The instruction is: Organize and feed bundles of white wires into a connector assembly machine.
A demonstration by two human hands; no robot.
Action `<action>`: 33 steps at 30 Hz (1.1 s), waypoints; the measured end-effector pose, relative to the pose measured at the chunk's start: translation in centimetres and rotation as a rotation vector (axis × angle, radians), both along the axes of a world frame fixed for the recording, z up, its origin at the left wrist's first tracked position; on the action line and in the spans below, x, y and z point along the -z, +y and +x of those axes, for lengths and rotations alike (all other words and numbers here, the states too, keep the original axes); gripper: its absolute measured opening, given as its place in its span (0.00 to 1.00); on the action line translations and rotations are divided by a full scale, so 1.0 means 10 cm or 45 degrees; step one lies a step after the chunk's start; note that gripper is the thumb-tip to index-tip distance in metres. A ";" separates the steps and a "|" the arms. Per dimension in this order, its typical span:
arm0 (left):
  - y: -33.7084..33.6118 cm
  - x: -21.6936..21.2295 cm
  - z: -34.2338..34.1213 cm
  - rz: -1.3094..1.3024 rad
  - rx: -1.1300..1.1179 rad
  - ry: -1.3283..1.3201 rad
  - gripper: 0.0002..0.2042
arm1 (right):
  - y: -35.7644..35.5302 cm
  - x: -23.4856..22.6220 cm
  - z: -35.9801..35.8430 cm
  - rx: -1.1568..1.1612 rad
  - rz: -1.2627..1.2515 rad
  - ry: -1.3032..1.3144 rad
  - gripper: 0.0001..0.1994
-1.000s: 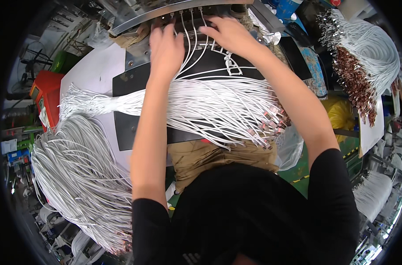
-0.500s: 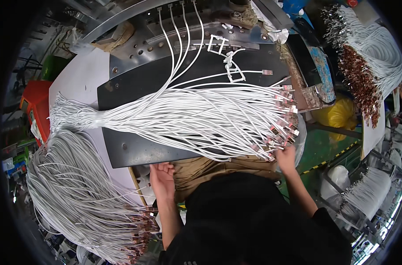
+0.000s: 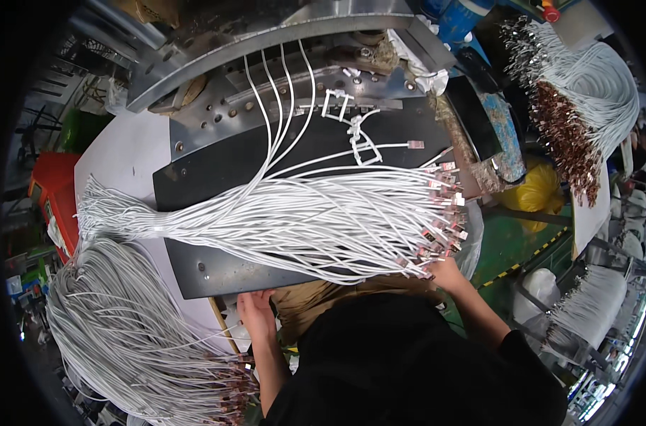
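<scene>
A large bundle of white cables [image 3: 287, 220] lies across a black board [image 3: 223, 273], its connector ends [image 3: 444, 220] fanned out at the right. My right hand [image 3: 447, 275] is at the lower right of these connectors; its fingertips are hidden among and behind them. My left hand [image 3: 257, 312] is at the board's near edge, with bent fingers apart and their tips partly under the edge. Several single cables [image 3: 277, 121] run from the bundle up behind a metal bar [image 3: 280, 41]. A white plastic frame-like scrap [image 3: 365, 150] rests on the board beside one separate connector [image 3: 415, 145].
A second cable bundle [image 3: 124, 319] hangs at the left, below a red bin [image 3: 53, 188]. At the far right are a coiled cable bundle [image 3: 600, 92], a yellow bag [image 3: 536, 188] and a rack of white strands [image 3: 593, 305]. Machine metalwork [image 3: 202, 117] borders the board's far side.
The whole scene sits lower in the picture. The metal bar now hides the far ends of the single cables. My right hand has shifted slightly left, still beside the connectors.
</scene>
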State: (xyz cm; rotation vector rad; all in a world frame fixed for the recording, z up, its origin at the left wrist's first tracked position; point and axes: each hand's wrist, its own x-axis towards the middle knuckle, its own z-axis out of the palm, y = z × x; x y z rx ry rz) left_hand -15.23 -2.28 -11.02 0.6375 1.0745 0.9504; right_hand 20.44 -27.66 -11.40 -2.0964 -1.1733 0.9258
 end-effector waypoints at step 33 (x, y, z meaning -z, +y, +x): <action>-0.02 0.02 0.28 0.092 0.069 0.044 0.31 | 4.61 -1.51 0.15 0.802 1.147 2.415 0.24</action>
